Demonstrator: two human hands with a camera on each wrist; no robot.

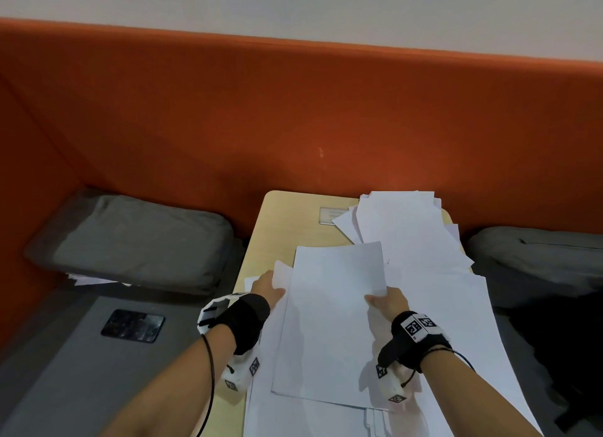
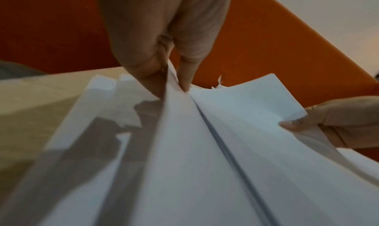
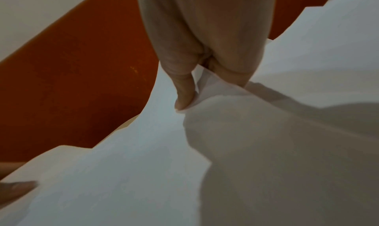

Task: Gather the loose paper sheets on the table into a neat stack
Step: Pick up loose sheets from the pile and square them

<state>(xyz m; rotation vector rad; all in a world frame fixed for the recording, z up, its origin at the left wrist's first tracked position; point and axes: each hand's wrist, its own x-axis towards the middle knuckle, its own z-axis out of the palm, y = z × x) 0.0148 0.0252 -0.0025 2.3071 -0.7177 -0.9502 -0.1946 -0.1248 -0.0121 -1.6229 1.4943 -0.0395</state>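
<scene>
Looking down from the head view, the left hand (image 1: 269, 288) pinched the left edge of a small sheaf of sheets (image 1: 336, 319) and the right hand (image 1: 388, 301) pinched its right edge, over more loose sheets (image 1: 450, 306) spread across the narrow desk (image 1: 280, 221); a further untidy pile (image 1: 408, 228) lay at the far right corner, overhanging it, so a careless sweep would probably send pages onto the grey cushion (image 1: 130, 241) or the seat beside it; orange padded walls (image 1: 293, 117) closed the booth in.

From the left wrist, thumb and fingers (image 2: 187, 77) gripped only a thin margin; the edges below sat staggered, so squaring up could let the lower pages slip free.

From the right wrist, the thumb (image 3: 184, 93) had buckled the paper's edge, and a harder squeeze would likely crease it.
</scene>
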